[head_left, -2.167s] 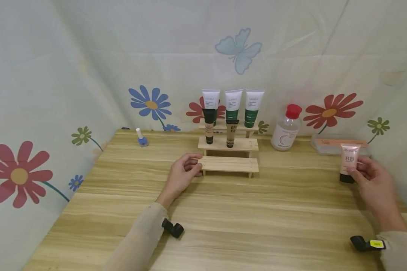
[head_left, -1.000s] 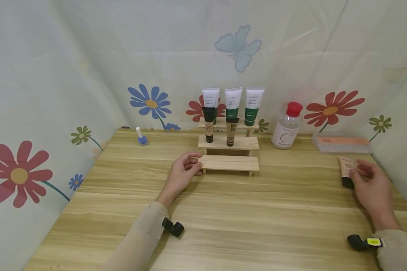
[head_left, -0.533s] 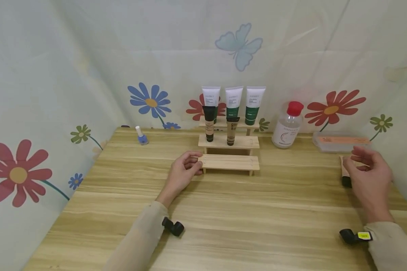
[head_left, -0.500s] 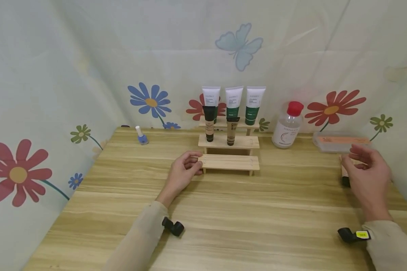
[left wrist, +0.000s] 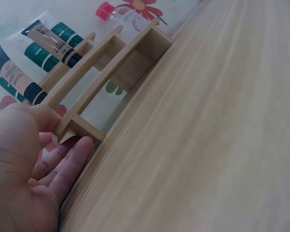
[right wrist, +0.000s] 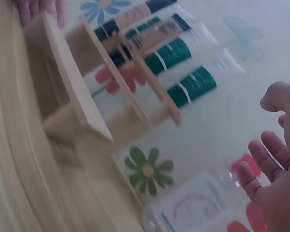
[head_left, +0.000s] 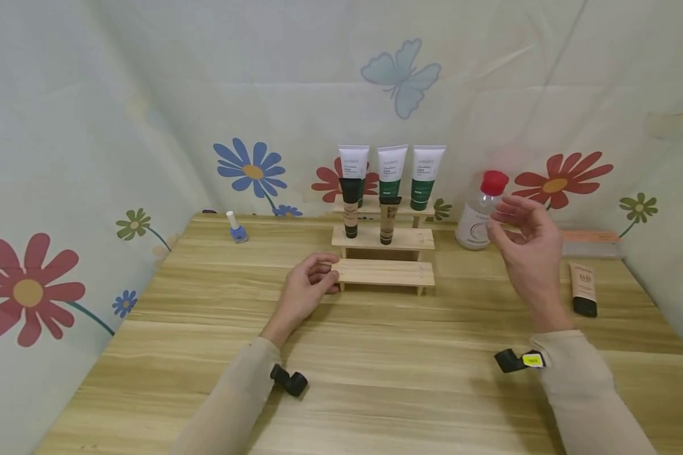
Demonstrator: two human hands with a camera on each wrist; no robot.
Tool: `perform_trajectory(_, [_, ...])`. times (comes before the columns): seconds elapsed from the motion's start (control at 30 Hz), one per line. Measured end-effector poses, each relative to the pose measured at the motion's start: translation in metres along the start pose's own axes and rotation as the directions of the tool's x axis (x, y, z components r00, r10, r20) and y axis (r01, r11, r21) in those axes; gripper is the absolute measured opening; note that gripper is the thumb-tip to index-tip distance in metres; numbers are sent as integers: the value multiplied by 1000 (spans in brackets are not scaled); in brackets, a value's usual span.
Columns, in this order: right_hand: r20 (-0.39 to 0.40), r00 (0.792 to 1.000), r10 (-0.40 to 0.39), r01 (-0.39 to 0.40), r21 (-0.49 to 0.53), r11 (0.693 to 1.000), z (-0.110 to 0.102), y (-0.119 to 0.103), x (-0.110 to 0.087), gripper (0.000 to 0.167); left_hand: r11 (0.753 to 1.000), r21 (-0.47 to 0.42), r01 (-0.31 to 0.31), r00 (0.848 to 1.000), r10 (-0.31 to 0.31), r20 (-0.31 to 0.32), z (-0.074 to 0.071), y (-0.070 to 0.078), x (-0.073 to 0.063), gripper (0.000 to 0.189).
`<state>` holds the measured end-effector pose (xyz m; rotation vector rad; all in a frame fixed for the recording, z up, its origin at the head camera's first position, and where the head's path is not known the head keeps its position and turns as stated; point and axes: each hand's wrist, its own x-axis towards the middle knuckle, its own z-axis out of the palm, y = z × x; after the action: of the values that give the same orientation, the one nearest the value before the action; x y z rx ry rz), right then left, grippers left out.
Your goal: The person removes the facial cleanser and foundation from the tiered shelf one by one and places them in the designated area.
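Note:
My left hand point(head_left: 307, 283) grips the left end of the lowest step of a three-tier wooden display stand point(head_left: 384, 273); in the left wrist view the thumb lies over the step and the fingers reach beneath it. Two small dark-ended cosmetic tubes point(head_left: 350, 212) stand on the middle step. Behind them, three white-and-green tubes point(head_left: 423, 178) are upright on the top step. My right hand point(head_left: 532, 259), fingers loosely bent and holding nothing, is raised over the table and overlaps a clear red-capped bottle point(head_left: 473, 222). A pink BB cream tube point(head_left: 583, 287) with a black cap lies to its right.
A blue nail polish bottle point(head_left: 238, 229) with a white cap stands at the back left of the wooden table point(head_left: 375, 379). At the back right lies a flat clear case point(head_left: 594, 246) with an orange label, partly hidden by the right hand. A flower-printed curtain point(head_left: 296, 76) hangs behind.
My right hand has laid the BB cream tube down on the table, let go of it and moved left to before the red-capped bottle. The left hand stays on the stand.

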<state>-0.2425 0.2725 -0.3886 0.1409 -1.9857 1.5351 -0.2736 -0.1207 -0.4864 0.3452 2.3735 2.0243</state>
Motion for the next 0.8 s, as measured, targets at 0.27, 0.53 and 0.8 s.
perform_trajectory(0.27, [124,992,4,-22,137,990,63,-7,-1,43,1000,-3,0,1000,0,0,-1,0,-2,26])
perform_trajectory(0.53, [215,976,27,-72,207,976,106,-7,-5,50,1000,-4,0,1000,0,0,0,0,-2,27])
perform_trajectory(0.8, [270,958,97,-148,176,973,133,-6,-10,51,1000,-1,-2,1000,2,-5,-1,-1,-2,27])
